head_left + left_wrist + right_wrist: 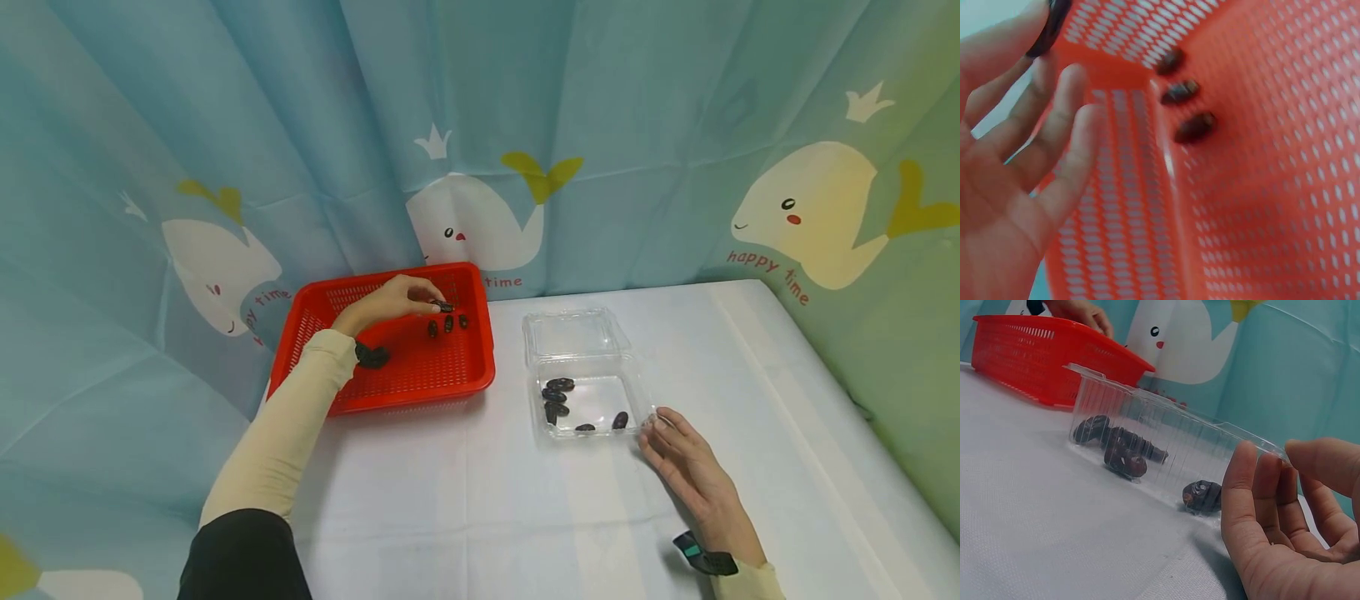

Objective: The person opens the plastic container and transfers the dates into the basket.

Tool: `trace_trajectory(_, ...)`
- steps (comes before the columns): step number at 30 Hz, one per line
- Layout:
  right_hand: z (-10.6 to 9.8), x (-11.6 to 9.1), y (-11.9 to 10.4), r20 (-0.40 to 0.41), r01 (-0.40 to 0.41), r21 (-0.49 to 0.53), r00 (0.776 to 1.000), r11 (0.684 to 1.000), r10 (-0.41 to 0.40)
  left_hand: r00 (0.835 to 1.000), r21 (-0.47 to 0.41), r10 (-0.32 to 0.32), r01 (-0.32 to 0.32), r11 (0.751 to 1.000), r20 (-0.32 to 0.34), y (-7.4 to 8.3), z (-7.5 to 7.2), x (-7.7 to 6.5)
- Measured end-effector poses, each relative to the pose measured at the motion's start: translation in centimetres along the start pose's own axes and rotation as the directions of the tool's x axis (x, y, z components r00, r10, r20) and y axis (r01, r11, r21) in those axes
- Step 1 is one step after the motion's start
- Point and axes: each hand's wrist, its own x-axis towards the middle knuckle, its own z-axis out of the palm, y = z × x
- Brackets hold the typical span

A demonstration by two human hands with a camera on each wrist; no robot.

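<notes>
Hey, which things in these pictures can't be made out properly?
Left wrist: the held date, cut off by the top edge above the left hand.
Left wrist: skin detail on the three dates in the red basket, lost to blur.
Right wrist: part of the nearest date, behind the right hand.
Head: exact count of the bunched dates in the clear box, small and overlapping.

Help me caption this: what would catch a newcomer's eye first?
The bright red basket, left of centre, likely comes first; there the left hand pinches a dark date. To its right, a clear open box holds more dates, its near corner in the right hand.
</notes>
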Motion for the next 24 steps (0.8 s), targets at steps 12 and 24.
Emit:
trace_trajectory(12, -0.2, 0.2, 0.0, 0.012, 0.026, -0.021, 1.0, 0.999, -0.026, 0.988, 0.034, -0.112, 0.116, 0.993, -0.106, -4.2, -0.5, -0.3)
trace_trajectory(24, -0.2, 0.1, 0.2, 0.005, 0.032, -0.038, 0.999, 0.999, -0.032, 0.984, 0.179, -0.13, 0.15, 0.972, -0.119, -6.8, -0.2, -1.2)
